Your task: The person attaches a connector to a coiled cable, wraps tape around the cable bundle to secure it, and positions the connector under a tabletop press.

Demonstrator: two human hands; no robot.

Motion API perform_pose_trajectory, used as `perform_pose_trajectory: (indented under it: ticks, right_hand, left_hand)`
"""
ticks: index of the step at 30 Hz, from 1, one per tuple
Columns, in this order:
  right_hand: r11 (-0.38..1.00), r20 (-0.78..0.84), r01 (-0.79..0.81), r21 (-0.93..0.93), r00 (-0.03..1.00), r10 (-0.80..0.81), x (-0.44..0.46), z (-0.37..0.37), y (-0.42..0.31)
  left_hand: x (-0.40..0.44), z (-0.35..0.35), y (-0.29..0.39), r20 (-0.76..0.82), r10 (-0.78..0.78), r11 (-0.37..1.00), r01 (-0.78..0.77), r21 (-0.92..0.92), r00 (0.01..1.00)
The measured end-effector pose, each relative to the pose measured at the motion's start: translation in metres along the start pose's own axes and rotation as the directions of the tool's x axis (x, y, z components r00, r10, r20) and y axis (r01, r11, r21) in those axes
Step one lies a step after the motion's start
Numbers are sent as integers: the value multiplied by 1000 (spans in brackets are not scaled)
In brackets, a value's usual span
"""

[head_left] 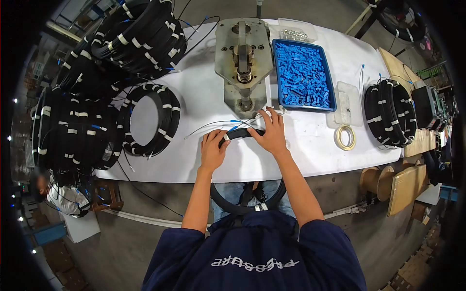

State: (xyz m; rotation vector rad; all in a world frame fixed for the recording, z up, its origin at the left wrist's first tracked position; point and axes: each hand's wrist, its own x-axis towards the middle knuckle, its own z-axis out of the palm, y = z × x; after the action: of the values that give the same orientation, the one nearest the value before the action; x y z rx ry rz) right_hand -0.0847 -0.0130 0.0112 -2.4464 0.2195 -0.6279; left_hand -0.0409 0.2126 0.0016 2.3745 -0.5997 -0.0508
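Observation:
A coil of black cable [236, 134] lies partly on the white table's front edge and hangs down over my lap, with pale tape round its lower part. My left hand [212, 148] is closed round the coil's left side. On its right side my right hand [272, 132] grips with the thumb laid along the cable. The fingertips of that hand bend near a small pale strip [270, 111] I cannot make out. Thin cable ends with blue connectors [234, 127] stick out just behind the coil. Beyond them stands a metal hand press [244, 68].
A blue tray [334, 99] full of small blue parts sits right of the press. Nearby are a clear lid [345, 104] and a tape roll [345, 137]. Taped cable coils [167, 119] crowd the left, and another bundle [391, 114] stands right. A person [68, 200] is at far left.

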Motion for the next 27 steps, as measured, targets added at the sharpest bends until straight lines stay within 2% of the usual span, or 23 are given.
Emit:
perform_pose_trajectory:
  ticks: [1, 3, 5, 7, 11, 13, 17, 19, 26, 27]
  right_hand:
    - [1000, -3, -2, -4, 1000, 2, -1, 1, 0]
    - [985, 103, -110, -130, 987, 123, -3, 3, -1]
    - [988, 87, -113, -101, 989, 122, -4, 5, 3]
    - [986, -38, -44, -159, 999, 38, -6, 10, 8]
    - [987, -111, -25, -161, 994, 7, -11, 8, 13]
    - [972, 65, -162, 171, 986, 153, -8, 6, 16]
    - [989, 64, -78, 122, 995, 71, -7, 1, 11]
    - [951, 89, -155, 268, 987, 136, -8, 2, 12]
    - [928, -17, -141, 345, 988, 156, -12, 5, 16]
    - [898, -21, -167, 408, 981, 192, -11, 4, 16]
  left_hand:
    - [2, -1, -3, 2, 4, 1000, -4, -3, 1000]
    - [8, -4, -8, 72, -40, 992, 48, -116, 997]
    - [10, -6, -8, 74, -33, 990, 43, -131, 997]
    - [9, -5, -9, 66, -32, 989, 41, -145, 997]
    - [3, 0, 0, -17, -55, 995, 53, -82, 998]
    - [3, -4, 5, -36, -70, 995, 66, -81, 997]
    - [7, -3, -4, -12, 5, 995, -6, -102, 1000]
    - [10, -4, -5, 23, 46, 994, -43, -96, 999]
    - [26, -6, -7, 34, 105, 994, -103, -41, 994]
    - [27, -8, -7, 53, 98, 994, -95, -55, 994]
